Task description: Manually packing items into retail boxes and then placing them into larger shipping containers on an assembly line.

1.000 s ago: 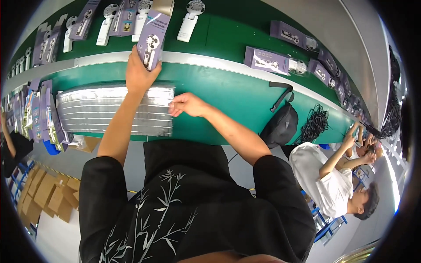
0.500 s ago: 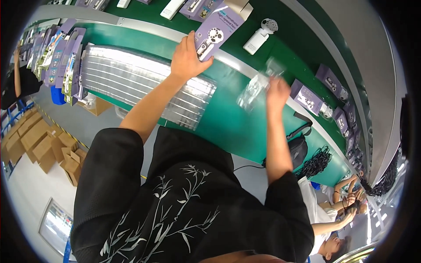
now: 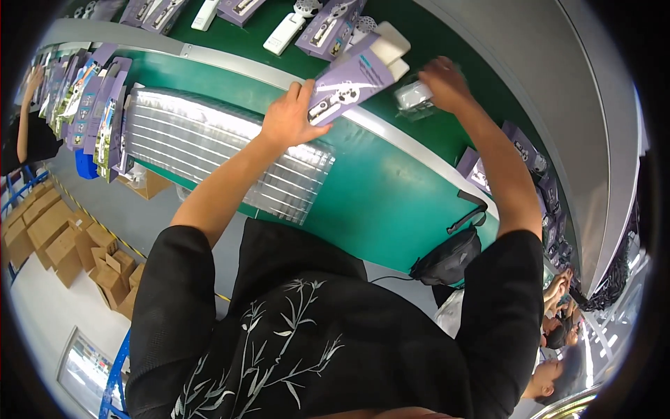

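Note:
My left hand (image 3: 289, 115) is closed round the lower end of a purple printed fan box (image 3: 352, 80), tilted over the metal edge of the green belt. The flaps (image 3: 391, 50) at the box's far end stand open. To its right, my right hand (image 3: 444, 82) grips a clear plastic tray (image 3: 407, 110) over the belt. A white handheld fan (image 3: 416, 95) shows within or under the tray; which of these I cannot tell. My right fingers are partly hidden and blurred.
A stack of clear plastic trays (image 3: 223, 143) lies on the green table (image 3: 370, 188), left of centre. Purple boxes (image 3: 328, 31) and a white fan (image 3: 285, 33) are on the belt. A black bag (image 3: 450, 255) sits at the table's near right. Other people work at both sides.
My right hand has moved up from the table's edge to the belt, taking the clear tray to the white fan. The box in my left hand is tilted further right.

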